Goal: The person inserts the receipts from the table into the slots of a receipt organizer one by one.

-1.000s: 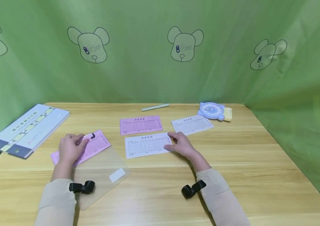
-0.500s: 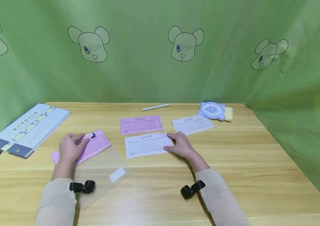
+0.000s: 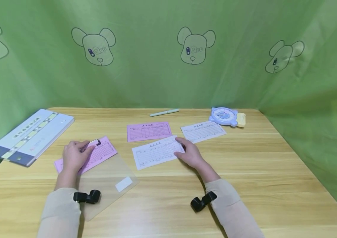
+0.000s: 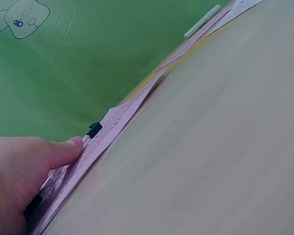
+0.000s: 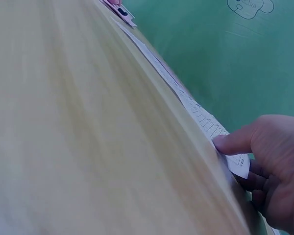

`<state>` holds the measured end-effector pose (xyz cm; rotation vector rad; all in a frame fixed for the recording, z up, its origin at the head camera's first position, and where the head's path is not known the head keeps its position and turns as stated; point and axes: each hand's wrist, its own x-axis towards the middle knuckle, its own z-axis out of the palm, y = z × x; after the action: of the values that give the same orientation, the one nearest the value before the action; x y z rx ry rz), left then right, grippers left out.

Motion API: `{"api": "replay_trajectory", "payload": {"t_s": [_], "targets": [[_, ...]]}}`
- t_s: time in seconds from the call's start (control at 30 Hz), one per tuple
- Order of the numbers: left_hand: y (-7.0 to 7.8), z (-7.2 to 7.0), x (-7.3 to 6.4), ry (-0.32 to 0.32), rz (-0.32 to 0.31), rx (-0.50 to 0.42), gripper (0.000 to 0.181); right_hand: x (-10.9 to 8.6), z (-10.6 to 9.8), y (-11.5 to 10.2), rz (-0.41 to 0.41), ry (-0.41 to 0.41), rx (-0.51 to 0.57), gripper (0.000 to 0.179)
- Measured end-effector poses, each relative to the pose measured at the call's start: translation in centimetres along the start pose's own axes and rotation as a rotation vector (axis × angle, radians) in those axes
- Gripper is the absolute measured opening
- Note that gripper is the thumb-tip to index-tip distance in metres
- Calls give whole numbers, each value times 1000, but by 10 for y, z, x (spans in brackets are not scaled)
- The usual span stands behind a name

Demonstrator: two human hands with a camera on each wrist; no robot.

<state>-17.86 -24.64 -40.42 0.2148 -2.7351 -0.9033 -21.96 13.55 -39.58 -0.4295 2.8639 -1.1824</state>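
My left hand (image 3: 74, 156) grips the clip (image 3: 95, 143) of a see-through clipboard (image 3: 106, 195) on the left half of the table. Under that clip lies a pink printed form (image 3: 104, 151), partly covered by the fingers. In the left wrist view the thumb (image 4: 68, 149) presses on the clip's metal. To the right, my right hand (image 3: 190, 153) pinches the right end of a white printed form (image 3: 153, 152). The right wrist view has its corner (image 5: 239, 165) between thumb and fingers, with that end bent up a little.
Behind the held form lie a pink form (image 3: 148, 131) and another white form (image 3: 202, 131). A pale green pen (image 3: 164, 112) and a blue toy clock (image 3: 223, 116) are by the back edge. A pale blue binder (image 3: 31, 135) lies at far left, near the green curtain (image 3: 147, 82).
The white form in my right hand has turned a little, its right end now further back and its left end nearer the front. My left hand and the clipboard stay in place.
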Motion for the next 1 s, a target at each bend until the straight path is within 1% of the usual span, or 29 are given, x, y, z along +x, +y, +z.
{"api": "replay_trajectory", "payload": {"t_s": [0.17, 0.37, 0.53, 0.67, 0.77, 0.9, 1.0], "targets": [[0, 0, 0, -2, -4, -5, 43, 0, 0, 1, -20, 36, 43, 43], [0, -1, 1, -19, -20, -11, 43, -1, 0, 1, -49, 67, 165, 29], [0, -1, 1, -21, -21, -9, 43, 0, -1, 1, -31, 68, 167, 20], [0, -1, 2, -24, -17, -10, 43, 0, -4, -1, 9, 61, 154, 18], [0, -1, 2, -19, -8, -11, 43, 0, -6, -1, 30, 58, 153, 21], [-1, -1, 1, -7, 9, -13, 42, 1, -10, 2, 51, 60, 207, 26], [-2, 0, 1, -3, 25, -15, 42, 1, -13, 3, 66, 70, 270, 26]]}}
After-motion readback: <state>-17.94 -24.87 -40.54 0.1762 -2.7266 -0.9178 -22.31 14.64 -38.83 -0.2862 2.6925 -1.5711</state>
